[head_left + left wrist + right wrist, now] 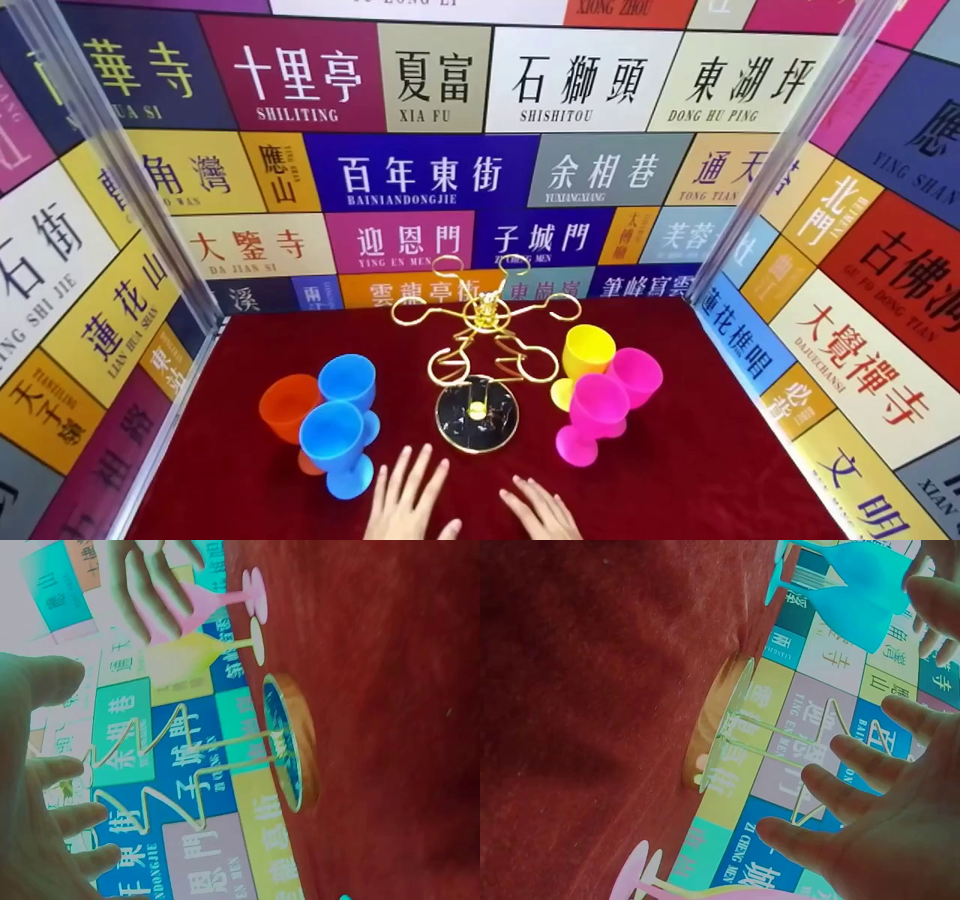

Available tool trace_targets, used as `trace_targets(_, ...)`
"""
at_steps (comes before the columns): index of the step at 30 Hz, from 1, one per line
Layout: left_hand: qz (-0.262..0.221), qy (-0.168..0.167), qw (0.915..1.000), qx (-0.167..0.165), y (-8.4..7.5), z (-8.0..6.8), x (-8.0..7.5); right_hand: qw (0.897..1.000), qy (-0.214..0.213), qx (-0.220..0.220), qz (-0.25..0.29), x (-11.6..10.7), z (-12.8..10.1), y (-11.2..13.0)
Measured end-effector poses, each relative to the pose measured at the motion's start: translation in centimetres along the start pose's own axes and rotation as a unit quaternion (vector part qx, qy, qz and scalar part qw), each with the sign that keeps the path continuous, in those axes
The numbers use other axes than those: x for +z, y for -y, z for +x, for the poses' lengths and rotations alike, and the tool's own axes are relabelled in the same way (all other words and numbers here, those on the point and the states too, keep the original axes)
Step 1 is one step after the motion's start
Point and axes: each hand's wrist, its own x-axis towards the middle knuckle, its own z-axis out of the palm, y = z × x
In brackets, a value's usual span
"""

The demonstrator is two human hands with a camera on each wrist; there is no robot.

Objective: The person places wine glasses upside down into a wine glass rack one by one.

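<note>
A gold wire cup rack (487, 315) with several ring-ended arms rises from a round black marbled base (459, 420) in the head view. My left hand (409, 491) hovers in front of the base, fingers spread and holding nothing. To its left are two blue goblets (331, 435) and an orange-red goblet (289, 405), partly hidden behind them. My right hand (540, 510), also holding nothing, reaches in from the lower edge with its fingers extended. Beyond it, two pink goblets (598, 405) and a yellow goblet (589, 349) stand upright, close together.
Dark red cloth (675, 480) covers the table. Panels printed with Chinese place names (420, 172) enclose the back and both sides, with clear corner posts (795, 127) between them.
</note>
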Motion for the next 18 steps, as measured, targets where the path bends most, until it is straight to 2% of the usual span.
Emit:
trace_targets(3, -0.025, -0.017, 0.9995, -0.008, 0.4, 0.5, -0.7, 1.0, -0.001, -0.005, -0.001, -0.3, 0.0, -0.2)
trace_targets(10, -0.073, -0.115, 0.9897, -0.044, 1.2, 1.4, -1.8, 1.0, -0.012, -0.014, -0.001, -0.3, 0.1, -0.5)
trace_targets(15, -0.094, -0.151, 0.9818, -0.068, 1.8, 1.7, -2.4, 1.0, -0.017, -0.017, -0.003, -0.3, 0.0, -0.6)
trace_targets(18, -0.102, -0.173, 0.9762, -0.082, 2.2, 1.7, -2.5, 1.0, -0.005, -0.017, 0.006, -0.4, -0.2, -0.7)
